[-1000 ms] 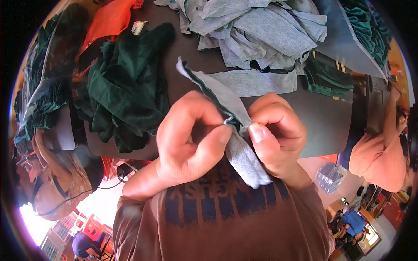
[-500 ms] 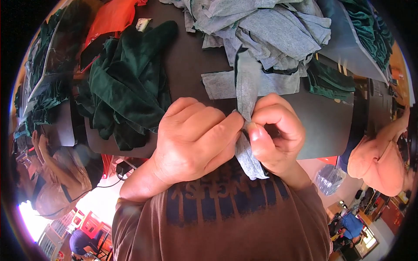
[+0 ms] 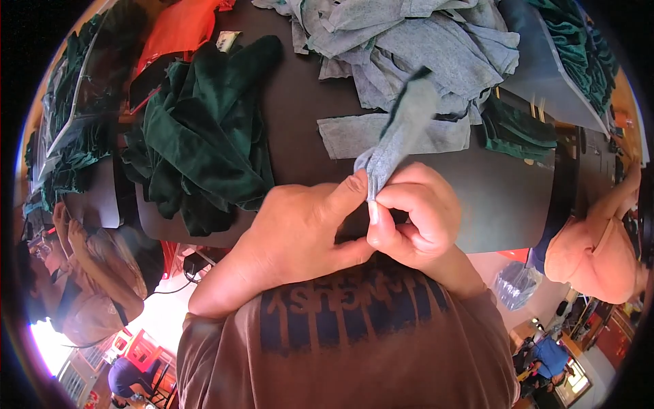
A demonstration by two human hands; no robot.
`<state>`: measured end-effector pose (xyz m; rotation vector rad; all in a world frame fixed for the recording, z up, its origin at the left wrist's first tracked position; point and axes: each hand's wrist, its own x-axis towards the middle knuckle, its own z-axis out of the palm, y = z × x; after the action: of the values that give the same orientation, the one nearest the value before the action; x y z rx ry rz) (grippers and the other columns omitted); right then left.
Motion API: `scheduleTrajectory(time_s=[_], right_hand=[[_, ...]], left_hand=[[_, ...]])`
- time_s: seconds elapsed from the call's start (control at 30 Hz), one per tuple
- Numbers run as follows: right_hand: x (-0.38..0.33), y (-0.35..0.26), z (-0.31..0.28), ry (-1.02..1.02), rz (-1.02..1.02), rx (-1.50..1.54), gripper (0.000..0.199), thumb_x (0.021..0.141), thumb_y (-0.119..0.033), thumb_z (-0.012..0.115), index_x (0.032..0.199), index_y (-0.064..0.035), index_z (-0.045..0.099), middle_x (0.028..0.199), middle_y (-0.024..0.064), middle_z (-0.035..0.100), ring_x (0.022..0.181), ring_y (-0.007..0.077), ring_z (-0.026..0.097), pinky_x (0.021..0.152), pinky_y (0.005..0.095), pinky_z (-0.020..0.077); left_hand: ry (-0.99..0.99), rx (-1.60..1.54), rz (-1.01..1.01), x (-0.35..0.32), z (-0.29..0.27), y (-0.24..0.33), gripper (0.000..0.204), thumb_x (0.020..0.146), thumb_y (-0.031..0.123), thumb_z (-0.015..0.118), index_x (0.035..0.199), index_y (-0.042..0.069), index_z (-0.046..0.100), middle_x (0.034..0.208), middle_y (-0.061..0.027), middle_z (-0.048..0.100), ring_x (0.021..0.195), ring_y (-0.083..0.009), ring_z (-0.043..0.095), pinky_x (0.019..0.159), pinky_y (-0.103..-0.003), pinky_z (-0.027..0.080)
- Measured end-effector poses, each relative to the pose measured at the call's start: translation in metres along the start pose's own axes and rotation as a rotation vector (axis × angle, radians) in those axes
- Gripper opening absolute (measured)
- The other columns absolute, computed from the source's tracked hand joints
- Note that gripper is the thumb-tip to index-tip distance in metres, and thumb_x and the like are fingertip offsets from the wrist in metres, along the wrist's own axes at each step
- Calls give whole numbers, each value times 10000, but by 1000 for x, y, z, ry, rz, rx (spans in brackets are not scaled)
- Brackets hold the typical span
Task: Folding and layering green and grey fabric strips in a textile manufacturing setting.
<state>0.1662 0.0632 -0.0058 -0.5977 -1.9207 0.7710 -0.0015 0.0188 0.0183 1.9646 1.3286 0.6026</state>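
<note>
Grey fabric strip with dark-green edge (image 3: 409, 123): over near edge of dark tabletop (image 3: 504, 204). Right hand (image 3: 422, 215) pinches gathered end; left hand (image 3: 296, 228) touches alongside, grip unclear. Lower tail no longer hangs below; strip appears doubled, manipulation incomplete.

And here we go, a broad, smooth, dark grey-brown tabletop (image 3: 300, 95) stretching away beyond the left hand (image 3: 293, 232), picking up a grey sheen just beside the right hand (image 3: 419, 218)! Out past the left hand, low down, there they are: bright red plastic chairs (image 3: 142, 349), with a blazing white glare (image 3: 48, 347) farther left, fierce at the rim! Swing below the right hand, and it's pale, pinkish floor (image 3: 485, 264)! Well beyond, lower right, a small, bright, window-like rectangle (image 3: 582, 377) shines, tilted by the lens!
</note>
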Motion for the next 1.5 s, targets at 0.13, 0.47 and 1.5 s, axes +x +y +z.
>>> scheduleTrajectory(time_s=[0.13, 0.47, 1.5], right_hand=[[5, -2, 0, 13, 14, 101, 126, 695, -25, 643, 792, -29, 561, 723, 74, 558, 597, 204, 545, 519, 293, 432], [1, -5, 4, 362, 811, 1238, 561, 816, -492, 583, 1065, 7, 525, 1028, 81, 547, 897, 139, 536, 756, 275, 438], [-4, 5, -7, -171, 225, 693, 707, 772, -212, 644, 1331, 51, 299, 1318, 207, 391, 1241, 277, 381, 1012, 378, 296]], left_hand=[[58, 38, 110, 4, -6, 3, 601, 639, 196, 735, 1164, 55, 481, 661, -96, 585, 563, -275, 594, 498, -320, 454], [-581, -1132, -219, -6, -16, 7, 868, 648, -18, 732, 1359, 73, 242, 740, -77, 570, 513, -62, 475, 457, -181, 361], [36, -1561, -366, -8, 26, 2, 299, 941, 320, 396, 998, 48, 509, 498, -6, 424, 407, -68, 337, 425, -227, 278]])
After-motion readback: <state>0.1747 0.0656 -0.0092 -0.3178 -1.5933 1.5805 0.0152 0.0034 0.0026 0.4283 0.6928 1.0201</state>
